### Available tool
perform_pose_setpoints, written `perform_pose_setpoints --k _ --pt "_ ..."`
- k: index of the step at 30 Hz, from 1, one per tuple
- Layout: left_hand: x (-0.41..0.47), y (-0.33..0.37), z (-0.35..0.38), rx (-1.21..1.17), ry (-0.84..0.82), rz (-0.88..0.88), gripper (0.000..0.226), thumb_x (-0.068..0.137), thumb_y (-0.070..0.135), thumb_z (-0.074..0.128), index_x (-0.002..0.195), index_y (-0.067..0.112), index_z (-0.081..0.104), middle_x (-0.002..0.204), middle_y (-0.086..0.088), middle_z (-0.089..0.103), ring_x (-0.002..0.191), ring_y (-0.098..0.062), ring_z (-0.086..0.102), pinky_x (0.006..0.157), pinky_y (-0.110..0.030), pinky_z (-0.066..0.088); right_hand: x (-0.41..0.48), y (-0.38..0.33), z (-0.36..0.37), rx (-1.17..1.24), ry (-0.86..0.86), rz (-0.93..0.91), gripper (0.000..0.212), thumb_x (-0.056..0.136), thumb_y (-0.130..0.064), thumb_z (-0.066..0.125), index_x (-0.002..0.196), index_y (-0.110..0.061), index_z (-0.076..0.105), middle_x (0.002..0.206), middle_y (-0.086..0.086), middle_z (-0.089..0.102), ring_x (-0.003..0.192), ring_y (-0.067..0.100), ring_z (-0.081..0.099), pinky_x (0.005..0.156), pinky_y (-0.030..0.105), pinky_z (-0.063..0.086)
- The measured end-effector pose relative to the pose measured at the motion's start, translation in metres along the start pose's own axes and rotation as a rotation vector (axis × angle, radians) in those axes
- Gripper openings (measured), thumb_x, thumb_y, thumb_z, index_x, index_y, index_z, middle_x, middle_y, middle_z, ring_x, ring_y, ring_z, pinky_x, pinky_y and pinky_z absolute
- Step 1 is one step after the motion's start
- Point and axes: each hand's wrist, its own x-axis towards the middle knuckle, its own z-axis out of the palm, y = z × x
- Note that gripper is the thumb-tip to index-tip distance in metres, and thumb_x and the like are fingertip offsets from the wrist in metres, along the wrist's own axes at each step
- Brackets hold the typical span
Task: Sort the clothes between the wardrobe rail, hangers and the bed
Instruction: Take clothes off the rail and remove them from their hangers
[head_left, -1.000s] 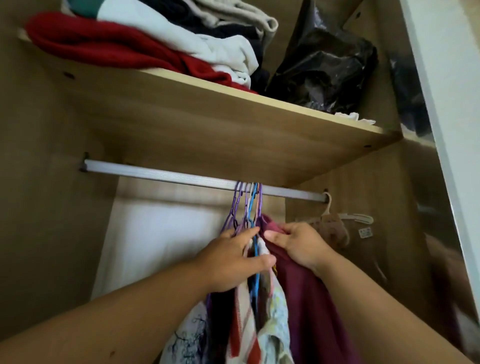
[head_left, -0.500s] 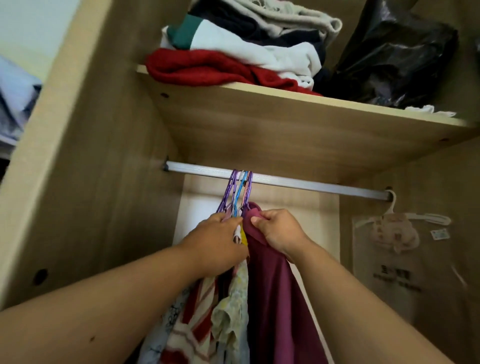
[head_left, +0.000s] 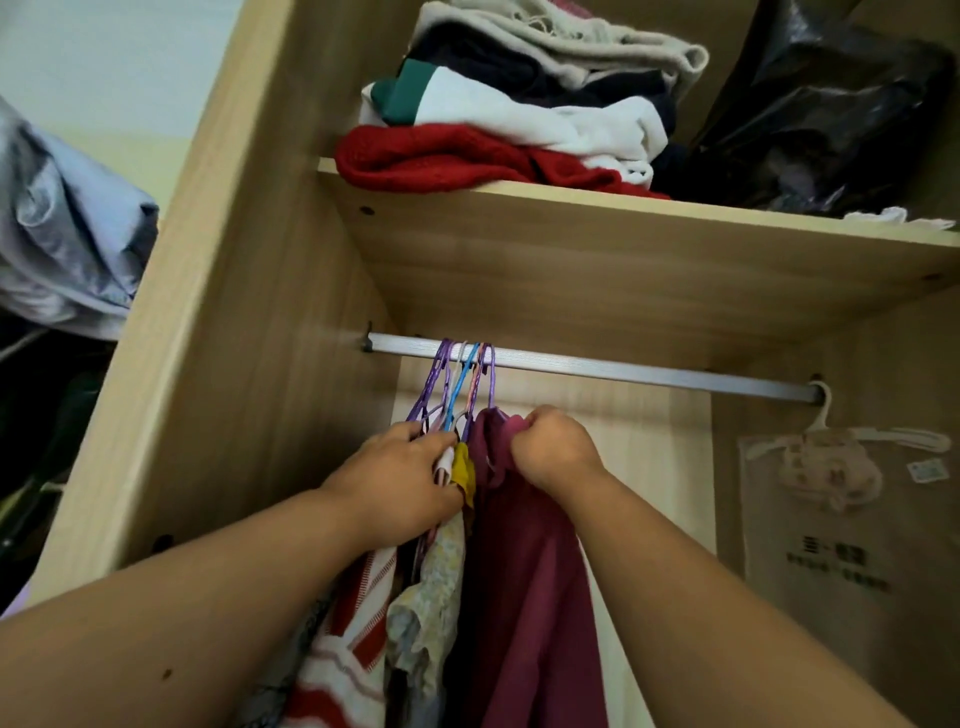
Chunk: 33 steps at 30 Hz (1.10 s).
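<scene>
Inside the wardrobe (head_left: 218, 364), below its rail (head_left: 623, 369) at frame centre, a maroon garment (head_left: 530, 597) hangs as the right hand (head_left: 556, 449) pinches its collar and the left hand (head_left: 400, 478) grips neighbouring clothes (head_left: 358, 639) beneath bunched hangers (head_left: 462, 384); sorting appears under way, with parting the maroon piece likely next.

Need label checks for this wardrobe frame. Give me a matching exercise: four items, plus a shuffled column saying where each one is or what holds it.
Items:
1 red knit
2 black bag
3 maroon garment
4 white hanger

Places:
A gripped by right hand
B left side of shelf
C far right end of rail
D right side of shelf

Pairs: 1-B, 2-D, 3-A, 4-C
</scene>
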Motion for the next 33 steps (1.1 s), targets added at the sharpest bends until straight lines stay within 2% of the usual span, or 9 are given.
perform_pose_setpoints --k 4,6,10,17,20,24,27,31,33 --pt "-0.001 -0.003 0.005 -0.016 -0.010 0.007 0.074 0.081 0.051 0.053 0.147 0.036 0.023 0.155 -0.005 0.017 0.141 -0.026 0.021 0.114 -0.036 0.027 -0.005 -0.003 -0.009 -0.211 -0.078 -0.040 0.029 0.095 -0.016 0.040 0.111 0.001 0.057 0.121 0.021 0.059 0.113 0.035 0.055 0.088 0.033 0.045" --pt "-0.002 -0.001 0.011 -0.038 0.001 0.009 0.073 0.082 0.051 0.053 0.147 0.035 0.023 0.155 -0.005 0.017 0.142 -0.026 0.020 0.115 -0.037 0.026 -0.007 -0.004 -0.014 -0.266 -0.046 -0.071 0.026 0.094 -0.013 0.041 0.107 -0.002 0.060 0.117 0.019 0.062 0.110 0.034 0.058 0.086 0.033 0.047" --pt "-0.002 0.003 0.021 -0.075 0.044 0.009 0.072 0.083 0.052 0.053 0.147 0.036 0.023 0.156 -0.004 0.016 0.143 -0.025 0.018 0.115 -0.039 0.026 0.001 0.005 -0.034 -0.229 0.095 -0.033 0.032 0.096 -0.026 0.039 0.103 -0.007 0.063 0.113 0.018 0.065 0.107 0.034 0.060 0.085 0.033 0.047" --pt "-0.008 0.021 0.027 -0.029 0.093 -0.006 0.072 0.086 0.055 0.051 0.147 0.035 0.020 0.156 -0.004 0.016 0.144 -0.024 0.013 0.115 -0.040 0.022 -0.011 0.045 -0.079 -0.308 0.166 -0.050 0.027 0.095 -0.028 0.042 0.113 -0.022 0.061 0.119 0.013 0.064 0.109 0.034 0.058 0.085 0.034 0.045" --pt "-0.007 0.046 0.025 0.036 0.151 0.070 0.070 0.083 0.058 0.050 0.145 0.039 0.023 0.156 -0.001 0.018 0.143 -0.022 0.016 0.113 -0.043 0.021 -0.032 0.070 -0.101 -0.331 0.201 -0.071 0.025 0.094 -0.027 0.045 0.114 -0.024 0.060 0.119 0.014 0.064 0.110 0.035 0.058 0.084 0.036 0.046" --pt "-0.013 0.086 0.035 0.053 0.110 0.310 0.076 0.082 0.057 0.052 0.147 0.037 0.019 0.157 0.001 0.017 0.143 -0.020 0.020 0.115 -0.039 0.022 -0.076 0.101 -0.133 -0.331 0.195 -0.085 0.025 0.094 -0.026 0.050 0.117 -0.024 0.059 0.119 0.010 0.064 0.112 0.033 0.056 0.086 0.035 0.044" --pt "-0.012 0.110 0.054 -0.043 0.073 0.372 0.080 0.082 0.055 0.054 0.149 0.033 0.016 0.158 -0.001 0.015 0.143 -0.021 0.019 0.116 -0.036 0.022 -0.117 0.118 -0.154 -0.343 0.165 -0.115 0.024 0.093 -0.023 0.054 0.116 -0.024 0.061 0.115 0.004 0.067 0.112 0.028 0.058 0.087 0.033 0.044" --pt "-0.004 0.128 0.092 -0.248 0.012 0.316 0.078 0.088 0.047 0.051 0.151 0.024 0.012 0.158 -0.008 0.014 0.145 -0.023 0.015 0.118 -0.034 0.017 -0.174 0.124 -0.173 -0.404 0.088 -0.141 0.024 0.091 -0.022 0.057 0.115 -0.024 0.062 0.107 -0.006 0.070 0.104 0.017 0.063 0.087 0.031 0.047" --pt "-0.008 0.127 0.116 -0.355 -0.081 0.333 0.072 0.092 0.043 0.047 0.151 0.020 0.013 0.158 -0.009 0.017 0.145 -0.020 0.016 0.118 -0.031 0.015 -0.209 0.121 -0.177 -0.442 0.059 -0.107 0.027 0.092 -0.022 0.058 0.118 -0.024 0.062 0.109 -0.011 0.068 0.103 0.009 0.062 0.086 0.024 0.045"
